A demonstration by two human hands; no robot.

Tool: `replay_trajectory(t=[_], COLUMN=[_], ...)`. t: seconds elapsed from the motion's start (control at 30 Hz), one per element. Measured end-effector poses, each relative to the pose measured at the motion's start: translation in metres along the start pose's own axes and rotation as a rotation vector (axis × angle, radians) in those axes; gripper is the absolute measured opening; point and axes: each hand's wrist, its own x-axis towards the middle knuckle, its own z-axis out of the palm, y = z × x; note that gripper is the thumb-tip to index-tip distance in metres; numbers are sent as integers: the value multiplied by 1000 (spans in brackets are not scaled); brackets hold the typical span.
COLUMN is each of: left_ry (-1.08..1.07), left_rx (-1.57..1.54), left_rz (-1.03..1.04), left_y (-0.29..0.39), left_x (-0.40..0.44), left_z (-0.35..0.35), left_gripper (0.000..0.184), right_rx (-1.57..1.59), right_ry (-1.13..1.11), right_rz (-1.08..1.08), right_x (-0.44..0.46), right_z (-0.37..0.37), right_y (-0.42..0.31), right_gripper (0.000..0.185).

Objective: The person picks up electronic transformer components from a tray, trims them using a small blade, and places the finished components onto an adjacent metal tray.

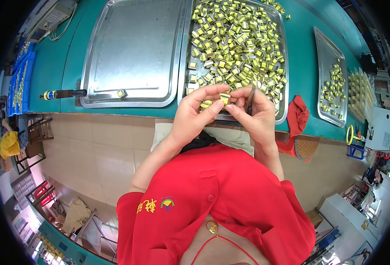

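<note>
My left hand (198,110) and my right hand (253,114) meet over the front edge of a metal tray (284,88) heaped with small yellow components. Between the fingertips of both hands is one yellow component (224,97). More yellow parts (206,104) show by my left palm; whether they are held or lie in the tray is unclear. My right hand also has a dark thin tool (250,100) against its fingers, pointing away from me. To the left, a second metal tray (135,53) bears a single component (122,93) near its front edge.
A screwdriver-like tool (62,94) lies at the left table edge. Blue bins (20,84) stand far left. At right are a red cloth (297,115), a smaller tray (324,57) with components, a yellow tape roll (349,134) and a white box (380,128).
</note>
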Motion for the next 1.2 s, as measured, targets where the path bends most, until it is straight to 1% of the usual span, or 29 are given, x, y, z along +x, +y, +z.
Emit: replay_trajectory(t=[0.23, 0.43, 0.53, 0.63, 0.73, 0.83, 0.87, 0.9, 0.93, 0.97, 1.03, 1.1, 1.13, 1.17, 1.2], left_ry=[-68, -62, -70, -42, -60, -105, -112, -102, -134, -72, 60, 387, 562, 647, 707], left_rx=[-260, -432, -444, -446, -468, -562, -606, -638, -696, -662, -434, 434, 673, 815, 1006], left_rz=[-149, -224, -223, -225, -228, -245, -249, -239, -189, -151, 6, 310, 342, 347, 404], left_y=[-3, -2, -4, -2, -2, -9, -9, -6, -3, 3, 16, 24, 33, 43, 49], left_x=[2, 4, 4, 4, 4, 5, 4, 3, 3, 2, -3, -7, -12, -18, -21], left_z=[-3, 0, -2, 0, -1, -6, -6, -6, -10, -16, -36, -62, -73, -86, -101], left_gripper=[36, 37, 38, 39, 40, 41, 41, 41, 40, 37, 30, 23, 20, 20, 20], right_rx=[-12, 95, 95, 90, 80, 23, -55, -119, -102, -88, -62, -56, -64, -74, -70], right_ry=[3, -13, 12, 3, -3, 22, 43, 46, 80, 109, 160, 153, 163, 179, 192], right_rz=[22, 15, 67, 95, 86, 65, 58, 46, 68, 97, 64, 63, 69, 75, 92], right_x=[-2, 0, -1, -1, -2, 0, -1, -2, -3, -3, -4, -5, -5, -6, -6], right_z=[-1, 4, 6, 5, 4, 6, 5, 3, 4, 4, 1, -12, -17, -19, -20], right_y=[-1, -7, -8, -8, -4, -5, -4, -2, -7, -14, -13, -9, -7, -6, -8], right_gripper=[25, 24, 28, 29, 29, 22, 22, 22, 20, 18, 15, 14, 14, 13, 12])
